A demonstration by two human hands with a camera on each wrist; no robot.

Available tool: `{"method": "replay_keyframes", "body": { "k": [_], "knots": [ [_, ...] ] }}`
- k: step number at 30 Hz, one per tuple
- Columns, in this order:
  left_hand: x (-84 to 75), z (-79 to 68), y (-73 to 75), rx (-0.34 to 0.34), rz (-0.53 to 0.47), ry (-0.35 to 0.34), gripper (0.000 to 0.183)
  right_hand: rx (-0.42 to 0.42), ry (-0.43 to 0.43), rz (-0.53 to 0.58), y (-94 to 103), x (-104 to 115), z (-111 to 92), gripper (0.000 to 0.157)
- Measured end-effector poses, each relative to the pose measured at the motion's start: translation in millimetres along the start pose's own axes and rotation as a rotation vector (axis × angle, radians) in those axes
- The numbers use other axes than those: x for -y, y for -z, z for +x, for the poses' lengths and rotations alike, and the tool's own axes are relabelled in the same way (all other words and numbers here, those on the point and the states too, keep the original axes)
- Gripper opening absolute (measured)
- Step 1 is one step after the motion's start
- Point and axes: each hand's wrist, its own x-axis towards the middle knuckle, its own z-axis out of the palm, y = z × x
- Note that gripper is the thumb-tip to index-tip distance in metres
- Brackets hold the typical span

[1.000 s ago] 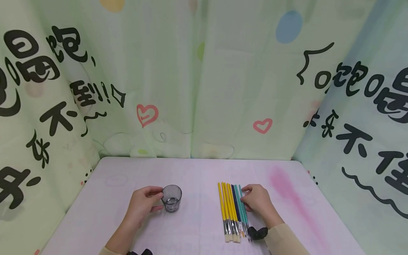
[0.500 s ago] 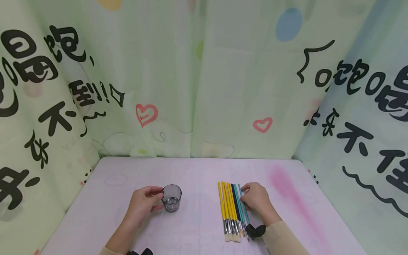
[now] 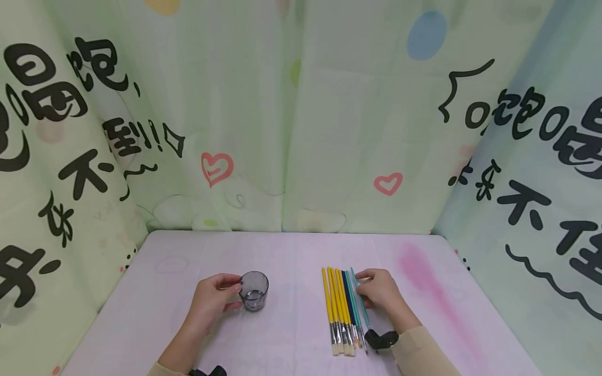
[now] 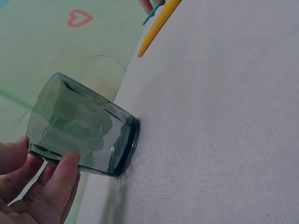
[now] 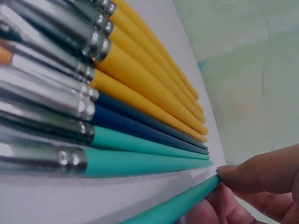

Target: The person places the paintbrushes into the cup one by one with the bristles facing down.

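Head view: the right hand pinches a slim teal-handled paintbrush near its far end, long axis fore-and-aft, just right of the yellow-navy-teal paintbrush row; well leftward, the left hand grips an upright smoky-glass tumbler on the tabletop.

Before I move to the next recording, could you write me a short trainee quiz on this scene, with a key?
1. Multiple choice: what colour is the handle of the brush pinched by the right hand?
A) yellow
B) dark blue
C) teal
2. Short answer: what does the left hand hold?
3. True or false: the dark blue brushes lie between the yellow brushes and the teal brushes.

Key: 1. C. 2. The glass. 3. True.
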Motion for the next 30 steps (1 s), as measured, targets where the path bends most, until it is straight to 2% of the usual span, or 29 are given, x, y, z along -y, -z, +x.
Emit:
{"method": "replay_keyframes", "body": {
  "k": [11, 18, 30],
  "knots": [
    [1.7, -0.3, 0.0, 0.002, -0.025, -0.025, 0.024, -0.044, 0.058, 0.18, 7.6, 6, -8, 0.042],
    [1.1, -1.1, -0.3, 0.004, -0.02, -0.032, 0.023, -0.072, 0.124, 0.234, 8.6, 26, -17, 0.041],
    [1.7, -0.9, 0.1, 0.0, -0.01, -0.025, 0.024, -0.048, 0.228, 0.288, -2.6, 66, -36, 0.036]
  ]
}}
